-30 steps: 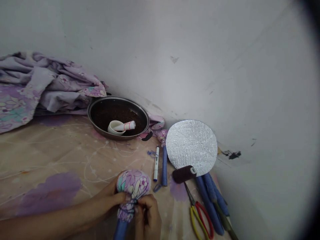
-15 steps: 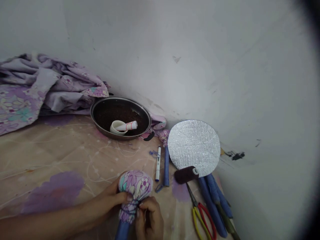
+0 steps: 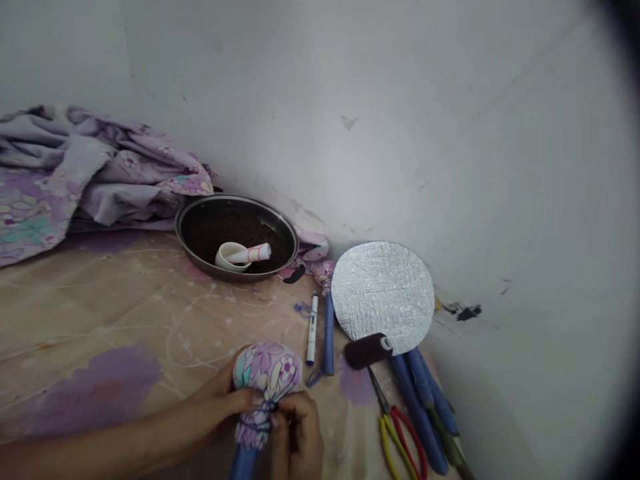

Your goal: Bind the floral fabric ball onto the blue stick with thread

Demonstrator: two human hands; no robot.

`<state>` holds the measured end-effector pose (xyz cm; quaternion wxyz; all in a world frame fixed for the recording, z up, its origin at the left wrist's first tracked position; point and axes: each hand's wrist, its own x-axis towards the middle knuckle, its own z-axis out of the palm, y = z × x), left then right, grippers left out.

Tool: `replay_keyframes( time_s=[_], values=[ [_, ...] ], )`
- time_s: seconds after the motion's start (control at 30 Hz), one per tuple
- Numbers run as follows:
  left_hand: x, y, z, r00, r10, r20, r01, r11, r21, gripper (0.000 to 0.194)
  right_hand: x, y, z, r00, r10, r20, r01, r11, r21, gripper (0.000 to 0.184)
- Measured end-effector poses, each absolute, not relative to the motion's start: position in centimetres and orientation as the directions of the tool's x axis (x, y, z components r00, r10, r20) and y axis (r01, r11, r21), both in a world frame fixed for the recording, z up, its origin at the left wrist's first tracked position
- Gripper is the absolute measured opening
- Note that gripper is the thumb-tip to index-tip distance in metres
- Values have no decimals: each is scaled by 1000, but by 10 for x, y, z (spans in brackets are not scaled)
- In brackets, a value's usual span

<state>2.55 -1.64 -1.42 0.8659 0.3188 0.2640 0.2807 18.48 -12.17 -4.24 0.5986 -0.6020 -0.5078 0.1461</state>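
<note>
Low in the middle, a stick with a padded head of floral cloth (image 3: 269, 368) points away from me, its blue-wrapped handle (image 3: 244, 461) running off the bottom edge. My left hand (image 3: 227, 403) is closed around the neck under the head, thumb on top of the gathered cloth. Dark blue cord (image 3: 257, 415) circles the cloth at the neck in several turns. From the right, my right hand (image 3: 300, 430) pinches at this binding with thumb and bent index finger, apparently on the cord's end. The fingertips partly cover the cord there.
Scissors with red and yellow handles (image 3: 400, 433), a dark thread spool (image 3: 367, 351), a silver foil disc (image 3: 384, 293), a marker (image 3: 312, 330) and blue-wrapped sticks (image 3: 417, 413) lie rightward. Behind stands a pan (image 3: 237, 275) holding a white cup (image 3: 227, 260). Bunched cloth (image 3: 105, 180) lies by the wall.
The whole view has shifted slightly, so things sit a little further left. Both hands keep their hold on the stick's neck and cord, with hardly any movement between them.
</note>
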Motion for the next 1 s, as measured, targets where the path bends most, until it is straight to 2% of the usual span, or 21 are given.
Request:
replay_keyframes(
  time_s=[0.07, 0.23, 0.43, 0.7, 1.0],
  values=[
    [27, -15, -15, 656, 675, -339, -313, 652, 691, 62, 187, -121, -39, 430, 796, 425, 438, 228, -870, 36],
    [37, -14, -18, 602, 715, -355, -356, 638, 682, 69, 188, -117, -28, 406, 783, 472, 453, 276, -848, 27],
    [34, -14, -13, 640, 694, -330, -388, 662, 641, 55, 186, -115, -21, 400, 749, 529, 525, 285, -802, 27],
    [34, -13, -28, 647, 689, -328, -354, 651, 671, 94, 187, -116, -33, 435, 754, 492, 540, 219, -813, 29],
    [37, -13, -44, 595, 739, -316, -413, 618, 669, 100, 188, -116, -39, 454, 770, 449, 507, 192, -840, 40]
  ],
)
